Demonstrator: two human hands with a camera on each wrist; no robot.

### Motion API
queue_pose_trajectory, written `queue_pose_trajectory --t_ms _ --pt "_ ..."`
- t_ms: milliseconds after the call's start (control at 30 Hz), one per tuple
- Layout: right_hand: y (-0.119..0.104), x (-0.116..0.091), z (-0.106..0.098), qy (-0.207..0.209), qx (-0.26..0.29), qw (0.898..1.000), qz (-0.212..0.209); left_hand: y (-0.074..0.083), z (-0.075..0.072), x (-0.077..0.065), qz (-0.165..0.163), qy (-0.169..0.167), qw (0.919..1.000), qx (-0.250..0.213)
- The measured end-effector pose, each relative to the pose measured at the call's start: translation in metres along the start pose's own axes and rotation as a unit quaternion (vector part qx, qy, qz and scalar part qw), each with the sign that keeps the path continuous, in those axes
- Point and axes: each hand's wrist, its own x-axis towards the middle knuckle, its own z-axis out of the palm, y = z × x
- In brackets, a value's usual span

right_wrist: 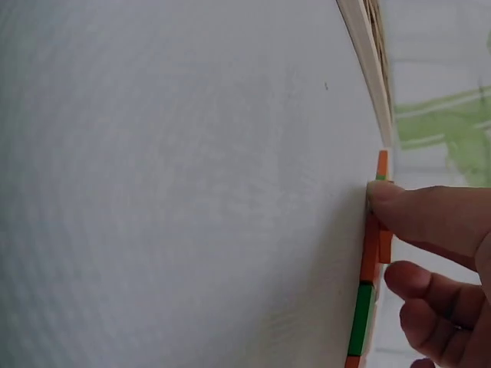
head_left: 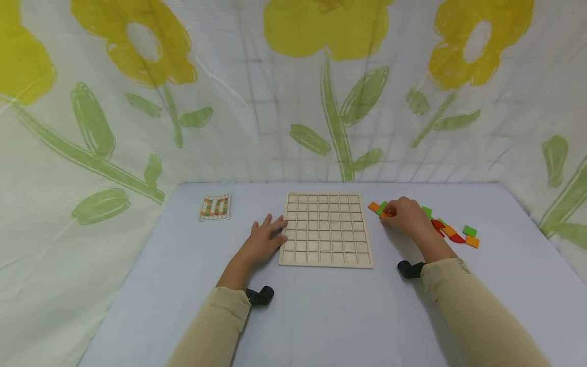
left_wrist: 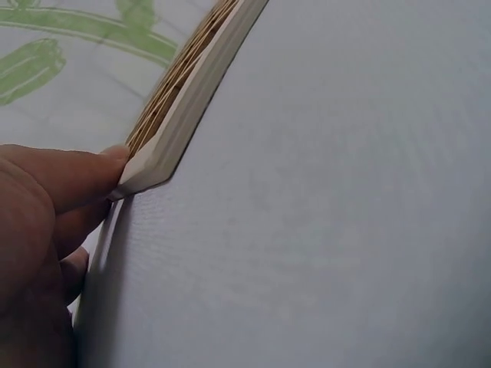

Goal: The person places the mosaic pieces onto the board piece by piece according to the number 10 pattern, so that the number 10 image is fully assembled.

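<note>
A pale wooden grid board (head_left: 326, 230) lies on the table. My left hand (head_left: 263, 241) rests beside it with fingers spread, thumb and fingertips touching its left edge; in the left wrist view the thumb lies at a corner of the board (left_wrist: 180, 126). To the right of the board, my right hand (head_left: 408, 218) pinches an orange tile (head_left: 385, 215) between thumb and fingers, low among other tiles. The right wrist view shows the thumb over orange tiles (right_wrist: 370, 253), with a green tile (right_wrist: 361, 318) beyond them.
Several green, orange and red tiles (head_left: 449, 231) lie scattered around and behind the right wrist. A small card with a coloured grid pattern (head_left: 215, 207) lies at the table's back left. Behind the white table (head_left: 321, 311) hangs a flower-patterned curtain (head_left: 284, 112).
</note>
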Motion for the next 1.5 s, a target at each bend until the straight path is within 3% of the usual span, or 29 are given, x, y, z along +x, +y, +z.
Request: queue_pose_trajectory --t_ms 167,467,667,800,933,1200,1500 --pt "0.001 0.004 0.005 -0.020 0.023 0.999 0.022 -0.001 0.000 -0.002 -0.013 0.009 0.9999 0.003" --pt "-0.001 0.003 0.006 -0.018 0.062 0.997 0.049 -0.002 -0.001 -0.003 -0.027 0.022 0.9989 -0.030" --pt "-0.034 0.013 0.008 -0.005 0.083 0.997 -0.007 -0.003 0.000 -0.004 -0.006 0.032 0.9992 -0.023" --pt "-0.057 0.031 0.015 -0.042 0.104 0.992 -0.051 -0.002 0.003 -0.004 0.015 0.037 0.9990 -0.023" --pt "-0.072 0.046 0.024 -0.068 0.111 0.989 -0.069 -0.001 0.006 -0.004 0.017 0.040 0.9987 -0.026" --pt "-0.084 0.056 0.031 -0.093 0.124 0.985 -0.076 -0.002 0.007 -0.002 0.014 0.048 0.9985 -0.022" --pt "-0.087 0.057 0.035 -0.080 0.129 0.986 -0.065 -0.005 0.006 0.000 0.016 0.050 0.9982 -0.029"
